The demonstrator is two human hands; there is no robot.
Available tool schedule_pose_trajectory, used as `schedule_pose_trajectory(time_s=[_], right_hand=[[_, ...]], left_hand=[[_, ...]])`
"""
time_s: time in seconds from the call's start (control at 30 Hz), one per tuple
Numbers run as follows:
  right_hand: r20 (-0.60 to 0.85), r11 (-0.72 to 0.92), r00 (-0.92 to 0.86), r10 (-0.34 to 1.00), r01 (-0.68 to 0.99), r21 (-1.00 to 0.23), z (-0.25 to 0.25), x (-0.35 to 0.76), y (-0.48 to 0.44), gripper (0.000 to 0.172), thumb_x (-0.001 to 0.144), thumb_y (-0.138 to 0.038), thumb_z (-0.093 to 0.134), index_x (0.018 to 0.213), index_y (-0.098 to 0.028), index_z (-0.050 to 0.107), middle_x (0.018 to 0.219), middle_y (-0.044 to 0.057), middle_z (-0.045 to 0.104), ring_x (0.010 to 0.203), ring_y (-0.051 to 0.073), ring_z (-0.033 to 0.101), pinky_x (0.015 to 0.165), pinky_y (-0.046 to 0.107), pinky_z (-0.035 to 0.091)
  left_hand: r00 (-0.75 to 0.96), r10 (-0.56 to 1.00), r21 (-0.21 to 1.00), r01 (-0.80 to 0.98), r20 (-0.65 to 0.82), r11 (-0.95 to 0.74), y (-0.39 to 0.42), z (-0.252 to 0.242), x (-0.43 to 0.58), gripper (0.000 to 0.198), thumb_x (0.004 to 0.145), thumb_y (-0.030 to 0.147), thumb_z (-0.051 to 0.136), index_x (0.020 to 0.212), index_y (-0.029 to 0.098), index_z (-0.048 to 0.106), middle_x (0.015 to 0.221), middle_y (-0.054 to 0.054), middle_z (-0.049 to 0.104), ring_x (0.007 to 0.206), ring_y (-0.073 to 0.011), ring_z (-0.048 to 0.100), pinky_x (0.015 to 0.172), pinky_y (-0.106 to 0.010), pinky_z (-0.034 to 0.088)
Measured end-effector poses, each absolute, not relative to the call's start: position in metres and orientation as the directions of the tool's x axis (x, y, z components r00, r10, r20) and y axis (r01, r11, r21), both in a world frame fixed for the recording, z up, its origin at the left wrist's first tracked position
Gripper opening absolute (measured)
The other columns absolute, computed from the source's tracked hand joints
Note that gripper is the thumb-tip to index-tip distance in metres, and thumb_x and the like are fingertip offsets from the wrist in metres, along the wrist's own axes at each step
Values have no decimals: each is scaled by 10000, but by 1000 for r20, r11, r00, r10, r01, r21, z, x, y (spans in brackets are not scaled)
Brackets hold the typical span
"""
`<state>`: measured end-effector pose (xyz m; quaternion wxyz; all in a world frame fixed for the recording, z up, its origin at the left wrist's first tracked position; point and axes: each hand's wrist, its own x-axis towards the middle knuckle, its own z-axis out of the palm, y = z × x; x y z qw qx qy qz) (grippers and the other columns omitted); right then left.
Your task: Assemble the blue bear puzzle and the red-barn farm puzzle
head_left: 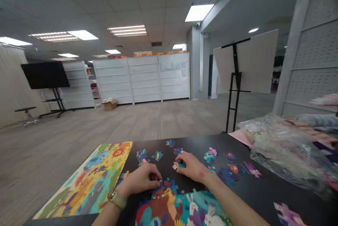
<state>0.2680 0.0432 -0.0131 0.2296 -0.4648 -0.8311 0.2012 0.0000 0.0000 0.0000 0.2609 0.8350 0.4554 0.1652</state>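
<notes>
A partly joined jigsaw puzzle (pixel 182 208) with white rabbits and a brown animal lies at the table's front edge. My left hand (pixel 142 180), wearing a wristwatch (pixel 118 199), is closed at its upper left corner. Its thumb and fingertips pinch a dark blue puzzle piece (pixel 158 185) there, partly hidden by the fingers. Farther back, the thumb and fingers of my right hand (pixel 192 166) close around a teal and orange puzzle piece (pixel 180 164) on the tabletop. Loose pieces (pixel 157 155) are scattered behind both hands.
A yellow animal picture sheet (pixel 97 176) covers the table's left side. Overlapping dark blue pieces (pixel 229 175) and a purple piece (pixel 287 213) lie to the right. Clear plastic bags (pixel 280 148) crowd the right edge. A black stand (pixel 235 88) rises beyond the table.
</notes>
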Motion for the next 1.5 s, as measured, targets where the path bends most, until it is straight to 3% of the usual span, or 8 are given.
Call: schedule_pose_trajectory(time_s=[0.37, 0.57, 0.83, 1.17, 1.5], right_hand=[[165, 454, -442, 882, 697, -555, -2, 268, 39, 293, 721, -288, 727, 1004, -216, 712, 1026, 52, 659, 965, 212, 616, 839, 285, 436], [171, 459, -445, 879, 694, -555, -4, 267, 41, 293, 720, -286, 722, 1007, -227, 712, 1025, 48, 658, 948, 207, 617, 829, 284, 439], [180, 464, -446, 877, 682, -566, -6, 267, 40, 312, 717, -292, 730, 1021, -220, 719, 1029, 54, 665, 957, 218, 625, 836, 293, 456], [183, 475, -457, 871, 685, -552, -8, 267, 42, 321, 727, -302, 731, 1036, -220, 714, 1028, 53, 662, 947, 213, 623, 830, 294, 459], [171, 468, -452, 875, 703, -536, -5, 266, 41, 312, 728, -300, 735, 1030, -227, 716, 1021, 48, 665, 934, 201, 620, 823, 279, 449]], left_hand=[[521, 854, 579, 700, -12, -419, -9, 13, 6, 119, 766, 268, 644, 848, 201, 700, 760, 28, 613, 692, -124, 555, 594, -200, 389], [527, 849, 593, 696, -38, -406, -13, 17, 5, 325, 646, 279, 771, 956, 219, 697, 868, 27, 612, 788, -148, 558, 665, -214, 421], [492, 865, 637, 699, -99, -324, -12, 13, 12, 360, 617, 247, 763, 972, 227, 710, 891, 25, 622, 836, -166, 560, 695, -225, 426], [511, 858, 616, 693, -53, -375, -17, 18, 15, 263, 678, 303, 739, 932, 236, 732, 857, 25, 624, 783, -155, 574, 660, -221, 403], [459, 884, 598, 735, -92, -320, -20, 21, 16, 329, 645, 305, 755, 957, 220, 692, 898, 17, 621, 829, -172, 572, 689, -233, 419]])
